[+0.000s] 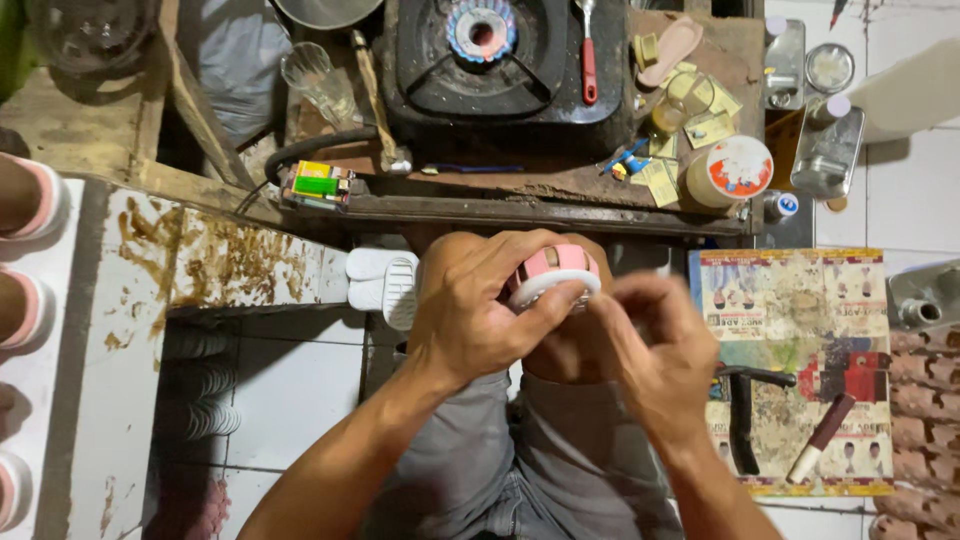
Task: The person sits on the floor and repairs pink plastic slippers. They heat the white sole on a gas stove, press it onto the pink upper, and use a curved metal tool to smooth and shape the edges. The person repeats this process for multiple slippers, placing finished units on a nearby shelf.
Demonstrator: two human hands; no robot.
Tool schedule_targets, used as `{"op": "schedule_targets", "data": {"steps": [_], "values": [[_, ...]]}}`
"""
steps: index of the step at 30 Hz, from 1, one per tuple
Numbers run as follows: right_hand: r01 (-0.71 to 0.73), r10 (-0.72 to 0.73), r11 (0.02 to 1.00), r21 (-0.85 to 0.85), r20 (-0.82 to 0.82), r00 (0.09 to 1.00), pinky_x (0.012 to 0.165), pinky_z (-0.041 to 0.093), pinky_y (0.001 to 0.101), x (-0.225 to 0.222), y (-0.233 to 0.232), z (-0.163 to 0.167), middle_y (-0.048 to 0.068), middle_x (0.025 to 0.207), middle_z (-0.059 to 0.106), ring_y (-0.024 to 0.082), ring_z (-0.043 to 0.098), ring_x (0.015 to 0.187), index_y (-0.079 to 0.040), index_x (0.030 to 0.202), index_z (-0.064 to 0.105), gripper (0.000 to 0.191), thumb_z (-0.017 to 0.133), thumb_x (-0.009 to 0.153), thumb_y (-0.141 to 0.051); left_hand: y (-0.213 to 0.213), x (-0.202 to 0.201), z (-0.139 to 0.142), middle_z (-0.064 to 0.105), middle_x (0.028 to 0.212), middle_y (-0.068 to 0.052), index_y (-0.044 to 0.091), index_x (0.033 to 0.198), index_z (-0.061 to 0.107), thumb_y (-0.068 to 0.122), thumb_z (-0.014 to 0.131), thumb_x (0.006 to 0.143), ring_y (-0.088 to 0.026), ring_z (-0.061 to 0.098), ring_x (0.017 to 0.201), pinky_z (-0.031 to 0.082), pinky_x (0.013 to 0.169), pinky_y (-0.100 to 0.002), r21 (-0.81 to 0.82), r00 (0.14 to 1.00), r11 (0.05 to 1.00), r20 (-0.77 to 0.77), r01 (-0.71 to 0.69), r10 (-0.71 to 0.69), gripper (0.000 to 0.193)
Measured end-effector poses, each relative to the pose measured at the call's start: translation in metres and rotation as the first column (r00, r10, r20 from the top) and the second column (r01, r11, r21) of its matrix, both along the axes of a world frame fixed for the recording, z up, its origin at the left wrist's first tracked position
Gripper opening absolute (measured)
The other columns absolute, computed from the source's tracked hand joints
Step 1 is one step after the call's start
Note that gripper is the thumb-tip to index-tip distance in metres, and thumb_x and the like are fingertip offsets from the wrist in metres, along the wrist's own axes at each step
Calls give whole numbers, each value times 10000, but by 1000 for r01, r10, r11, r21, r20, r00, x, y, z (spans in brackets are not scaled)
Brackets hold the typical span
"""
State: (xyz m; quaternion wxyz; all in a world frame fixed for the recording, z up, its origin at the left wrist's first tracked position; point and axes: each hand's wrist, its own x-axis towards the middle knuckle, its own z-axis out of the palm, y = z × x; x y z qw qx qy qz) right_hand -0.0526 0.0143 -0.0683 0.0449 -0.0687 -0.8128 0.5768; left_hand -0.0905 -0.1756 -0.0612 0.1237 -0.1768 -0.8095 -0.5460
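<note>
L hand [470,310] is gripping a small pink shoe w/ white sole [556,275], fingers wrapped tight round its left side, over the lap. R hand [655,355] is pinching narrow at the sole's right edge. Shoe's long axis is running left-right, betw. both hands; L is nearer.

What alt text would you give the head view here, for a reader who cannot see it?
Seen from above, a seated person's left hand grips a pink shoe with a white sole while the right hand works at its sole edge. Beyond the knees stands a black gas stove on a cluttered wooden bench.
</note>
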Motion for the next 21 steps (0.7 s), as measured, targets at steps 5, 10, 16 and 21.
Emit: {"op": "schedule_targets", "data": {"steps": [5,10,16,21], "values": [[382,340,362,-850,503,795,721,594,383,52,5,-26,116,1067,720,203,725,904,-76,1288,624,579,524,919,-511,19,42,2,691,1211,-157,39,1246,607,200,781,863,-344,690,1200,493,1124,-486,-38,952,997,-299,61,-70,450],[-51,314,765,-642,304,899,922,522,409,86,8,-28,187,1293,676,262,655,1111,32,1492,484,800,759,845,-351,21,89,16,479,1413,-147,43,1519,185,395,810,912,-287,508,1320,422,1130,-439,579,967,814,185,37,-176,940],[-423,448,879,-219,77,891,1046,484,370,106,11,-11,182,1335,680,266,657,1216,65,1486,444,921,885,725,-206,2,96,-3,594,1200,-114,55,1450,390,284,734,936,-229,597,1127,491,996,-396,904,642,204,413,-376,-647,660],[-300,311,908,-294,-9,950,1016,561,330,96,27,6,169,1259,682,220,707,1118,72,1433,572,570,722,887,8,5,117,0,619,1125,-138,44,1404,434,169,640,854,-223,616,1039,503,903,-351,857,620,348,515,-380,-592,600]]}}
